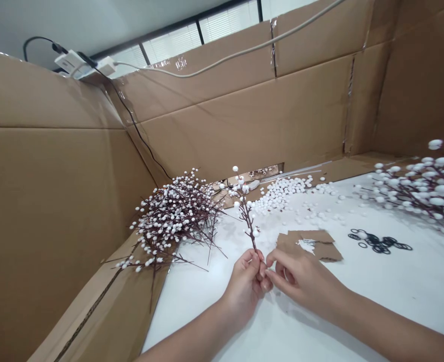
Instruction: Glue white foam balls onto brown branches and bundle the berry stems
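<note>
My left hand (246, 281) is closed around the lower stem of an artificial berry branch (247, 221), brown with white berries, which stands nearly upright above the fingers. Close against it, my right hand (297, 274) has its thumb and index finger bent toward the left fingertips. What those right fingers pinch, if anything, is too small to make out. Behind the right hand lies a torn piece of cardboard (325, 246) with a white smear on it. Loose white berries (282, 193) are heaped beyond the branch.
A large pile of berry branches (169, 216) lies at the left edge of the white table (199, 286). More berry branches (425, 186) are at the right. Several black rings (382, 244) lie nearer. Cardboard walls (225, 115) enclose the table, with a power strip (82, 65) and cable on top.
</note>
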Tool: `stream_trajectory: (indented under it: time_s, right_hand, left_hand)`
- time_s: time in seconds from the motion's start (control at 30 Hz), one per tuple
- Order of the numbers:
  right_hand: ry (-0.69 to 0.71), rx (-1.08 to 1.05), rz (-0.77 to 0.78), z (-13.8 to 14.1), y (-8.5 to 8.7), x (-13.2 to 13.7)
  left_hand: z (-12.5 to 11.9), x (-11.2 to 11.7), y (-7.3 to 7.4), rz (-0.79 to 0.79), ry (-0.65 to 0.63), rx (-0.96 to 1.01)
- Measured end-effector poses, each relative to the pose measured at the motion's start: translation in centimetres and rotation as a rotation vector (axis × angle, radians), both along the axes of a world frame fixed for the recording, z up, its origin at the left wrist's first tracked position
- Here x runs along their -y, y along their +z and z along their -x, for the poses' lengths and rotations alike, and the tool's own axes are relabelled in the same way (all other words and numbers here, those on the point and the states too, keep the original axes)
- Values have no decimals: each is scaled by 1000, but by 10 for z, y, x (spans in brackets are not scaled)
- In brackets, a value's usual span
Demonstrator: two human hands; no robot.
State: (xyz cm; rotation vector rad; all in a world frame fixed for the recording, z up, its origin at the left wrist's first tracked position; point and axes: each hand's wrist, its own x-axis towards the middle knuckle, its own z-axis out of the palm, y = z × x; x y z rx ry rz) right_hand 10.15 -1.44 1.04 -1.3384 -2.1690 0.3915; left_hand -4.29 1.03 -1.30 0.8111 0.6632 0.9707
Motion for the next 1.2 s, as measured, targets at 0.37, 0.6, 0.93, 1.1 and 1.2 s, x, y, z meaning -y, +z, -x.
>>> stream_trajectory:
  time_s: [0.37,0.6,0.93,1.1,1.2]
  right_hand:
    - [-13,75,-157,1,-16,-2]
    - [9,124,-202,-1,-20,-7]
    - [25,186,-409,-4,-23,-9]
    - [32,181,-454,-5,-25,-9]
    - [29,178,-428,-4,-27,-9]
  left_hand:
    - [0,-1,2,-5,65,6]
    - [0,-2,2,-4,56,-4]
    - [0,0,4,18,65,16]
    - [-1,1,6,13,54,10]
    - [-1,2,6,18,69,-3]
